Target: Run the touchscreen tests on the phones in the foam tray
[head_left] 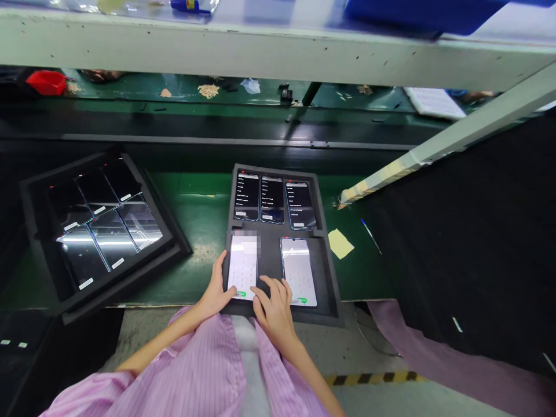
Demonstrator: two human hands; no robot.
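Note:
A black foam tray (270, 255) lies at the table's front edge, holding several smartphones. In its front row, one smartphone (243, 269) shows a white dial pad with a green button. My left hand (214, 294) grips the tray's left side, its thumb over the rim at that phone's lower left corner. Over the same phone's lower right, my right hand (275, 311) has its fingers apart and index finger at the screen; contact is unclear. Right of it lies another lit white phone (299, 269). Three phones with dark menu screens, including the middle one (272, 201), form the back row.
At left, stacked black trays (174, 246) hold several dark-screened phones (102, 243). A yellow paper note (340, 244) and a pen (370, 236) lie to the right. A slanted white post (391, 168) and a shelf edge (269, 55) frame the far side.

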